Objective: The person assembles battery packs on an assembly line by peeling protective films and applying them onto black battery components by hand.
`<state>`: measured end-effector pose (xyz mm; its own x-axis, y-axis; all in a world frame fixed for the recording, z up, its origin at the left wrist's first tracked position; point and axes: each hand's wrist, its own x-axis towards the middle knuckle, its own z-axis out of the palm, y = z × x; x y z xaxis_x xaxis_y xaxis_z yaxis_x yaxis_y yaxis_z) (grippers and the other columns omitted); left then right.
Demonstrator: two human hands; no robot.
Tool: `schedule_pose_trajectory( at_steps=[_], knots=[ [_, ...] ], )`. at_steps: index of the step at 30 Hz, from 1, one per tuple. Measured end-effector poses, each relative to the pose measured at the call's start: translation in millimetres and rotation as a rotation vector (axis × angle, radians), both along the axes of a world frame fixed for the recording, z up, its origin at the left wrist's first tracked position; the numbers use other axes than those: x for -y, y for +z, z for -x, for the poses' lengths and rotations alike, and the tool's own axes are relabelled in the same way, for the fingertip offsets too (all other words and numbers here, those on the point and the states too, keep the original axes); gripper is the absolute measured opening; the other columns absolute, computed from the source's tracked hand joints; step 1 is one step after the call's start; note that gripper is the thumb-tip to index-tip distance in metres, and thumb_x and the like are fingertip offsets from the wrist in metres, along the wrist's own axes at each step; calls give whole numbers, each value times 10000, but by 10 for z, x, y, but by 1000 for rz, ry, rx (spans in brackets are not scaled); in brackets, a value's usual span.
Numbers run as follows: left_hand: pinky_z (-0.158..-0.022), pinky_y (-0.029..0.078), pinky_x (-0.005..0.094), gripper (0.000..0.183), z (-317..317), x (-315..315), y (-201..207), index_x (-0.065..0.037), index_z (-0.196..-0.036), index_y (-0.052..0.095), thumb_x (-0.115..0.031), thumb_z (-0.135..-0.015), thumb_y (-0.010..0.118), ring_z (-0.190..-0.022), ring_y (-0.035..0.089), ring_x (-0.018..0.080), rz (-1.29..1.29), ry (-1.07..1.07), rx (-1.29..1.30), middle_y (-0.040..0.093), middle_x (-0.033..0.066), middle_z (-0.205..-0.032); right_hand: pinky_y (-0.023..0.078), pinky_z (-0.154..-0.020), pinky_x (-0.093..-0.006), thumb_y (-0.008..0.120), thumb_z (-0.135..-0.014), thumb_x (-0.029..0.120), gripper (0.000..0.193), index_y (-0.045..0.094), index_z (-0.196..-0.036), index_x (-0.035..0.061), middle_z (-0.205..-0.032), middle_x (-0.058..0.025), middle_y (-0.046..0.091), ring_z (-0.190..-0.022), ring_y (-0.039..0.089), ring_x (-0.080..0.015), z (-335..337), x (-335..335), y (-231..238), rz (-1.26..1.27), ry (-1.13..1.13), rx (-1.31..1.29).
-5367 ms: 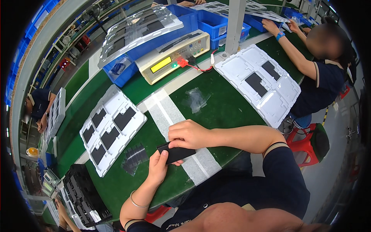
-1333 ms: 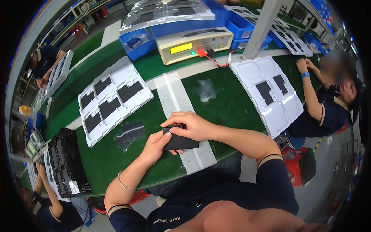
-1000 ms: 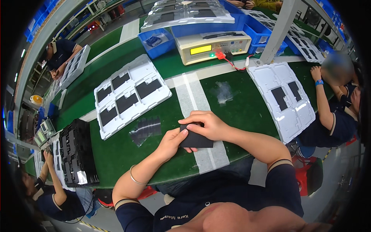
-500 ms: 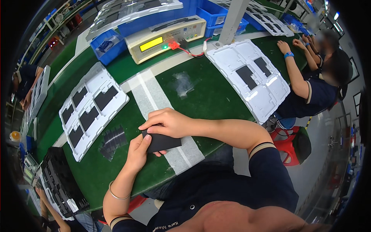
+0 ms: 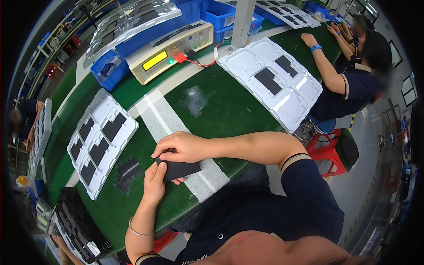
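Observation:
A flat black rectangular piece [image 5: 183, 170] is held between my two hands, above the near edge of the green table. My left hand [image 5: 155, 180] grips its left end, thumb on top and fingertips showing below it. Over the upper left corner lies my right hand [image 5: 180, 148], its fingers bent and pressed against the piece and partly hiding it. Beneath runs a pale strip [image 5: 160, 119] across the table. To the left, a white tray [image 5: 95, 187] holds several black pieces with notched outlines. Another white tray [image 5: 238, 66] at the right carries two such pieces.
A beige meter [image 5: 140, 75] with a yellow display and red lead stands at the back, beside a blue bin [image 5: 99, 79]. Clear tape [image 5: 195, 100] and dark strips [image 5: 128, 173] lie on the table. A black tray stack [image 5: 79, 225] is at left. Co-workers sit nearby.
The whole view has shifted a little, so the trays and meter sit further left in it. Both hands keep their hold on the black piece, with only slight finger movement.

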<state>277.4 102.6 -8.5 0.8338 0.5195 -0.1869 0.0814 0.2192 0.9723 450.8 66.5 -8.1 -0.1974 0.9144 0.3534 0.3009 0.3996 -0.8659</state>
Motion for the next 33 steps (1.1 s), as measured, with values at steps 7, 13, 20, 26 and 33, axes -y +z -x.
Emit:
schedule_pose_trajectory(
  at_steps=[7, 13, 20, 26, 33],
  knots=[
    [-557, 490, 256, 365, 8, 13, -18, 56, -995, 462, -267, -934, 303, -646, 606, 201, 2, 40, -4, 591, 157, -800, 467, -668, -294, 557, -794, 94, 164, 612, -938, 39, -869, -91, 611, -762, 607, -222, 5, -22, -3, 33, 36, -8],
    [-572, 494, 259, 350, -15, -74, -46, 56, -941, 488, -244, -938, 306, -643, 606, 190, 38, -4, 54, 600, 147, -755, 462, -669, -291, 548, -785, 73, 208, 616, -981, 61, -852, -91, 604, -764, 594, -227, -54, -31, 66, -57, -7, 65],
    [-558, 478, 238, 319, 54, -31, -57, 26, -950, 500, -250, -934, 340, -621, 592, 145, -9, -35, 28, 595, 98, -729, 430, -623, -248, 552, -800, 81, 110, 599, -881, 23, -759, -63, 573, -677, 544, -138, -23, -29, 160, 166, 56, 28],
    [-451, 433, 201, 310, 44, 59, 20, -6, -858, 523, -259, -927, 359, -531, 562, 95, -55, -51, -25, 573, 49, -664, 405, -601, -216, 563, -815, 87, 76, 561, -808, 11, -708, 3, 538, -658, 485, -61, -6, 8, 154, 330, 18, -75],
    [-392, 401, 201, 343, 0, -47, -10, 1, -788, 522, -264, -927, 354, -444, 526, 96, -92, -105, -83, 549, 47, -595, 347, -537, -207, 563, -825, 125, 149, 529, -721, 22, -652, 34, 487, -609, 425, -38, -136, -121, 145, 607, 132, -199]
  ],
)
